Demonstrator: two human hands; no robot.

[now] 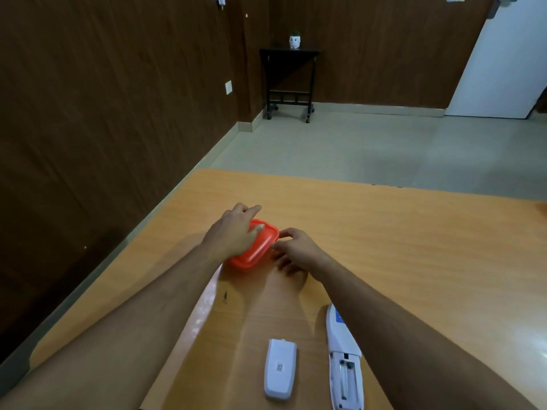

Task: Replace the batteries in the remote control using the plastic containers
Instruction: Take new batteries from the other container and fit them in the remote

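Note:
A small red plastic container (257,249) with its lid on sits on the wooden table (384,232). My left hand (233,232) lies over its left side, thumb pressed on the lid. My right hand (296,250) pinches the lid's right edge with its fingertips. Near the front edge, the white remote control (344,362) lies face down with its battery compartment open; whether batteries are inside is unclear. Its white battery cover (279,369) lies loose just left of it.
The table's left edge runs close to a dark wood-panelled wall (103,113). Beyond the table lies grey floor, with a small black side table (288,81) carrying a white pot far back and a white door (509,60) at the right.

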